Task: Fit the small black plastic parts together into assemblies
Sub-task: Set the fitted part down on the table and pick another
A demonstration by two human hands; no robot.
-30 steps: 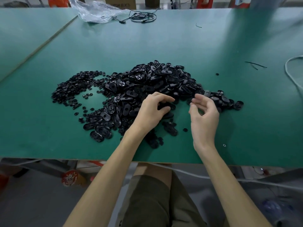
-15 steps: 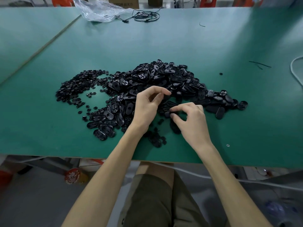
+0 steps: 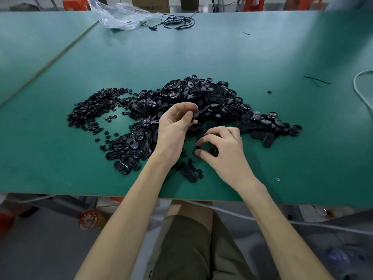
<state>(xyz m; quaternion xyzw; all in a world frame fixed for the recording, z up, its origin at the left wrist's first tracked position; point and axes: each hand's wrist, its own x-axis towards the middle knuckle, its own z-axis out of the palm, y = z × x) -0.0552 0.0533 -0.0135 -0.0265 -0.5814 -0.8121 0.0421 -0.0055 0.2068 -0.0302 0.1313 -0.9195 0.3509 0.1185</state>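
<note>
A big heap of black oval plastic parts (image 3: 212, 100) lies mid-table, with a spread of small round black parts (image 3: 92, 108) to its left. My left hand (image 3: 173, 126) is raised at the heap's near edge and pinches one black oval part (image 3: 195, 114) between thumb and fingertips. My right hand (image 3: 222, 150) is lower and nearer, its curled fingers closed on a small black part (image 3: 213, 151) just above the green table (image 3: 60, 168). A few more black parts (image 3: 189, 170) lie between my wrists.
A crumpled clear plastic bag (image 3: 123, 17) and a coiled black cable (image 3: 177, 22) sit at the table's far edge. A white cord (image 3: 361, 87) curves in at the right. A tiny ring (image 3: 278, 179) lies near the front edge. A seam (image 3: 60, 55) separates another green surface on the left.
My right hand came left from the heap's right side, dropped toward the table and curled onto a small part. My left hand lifted off the heap with an oval part.
</note>
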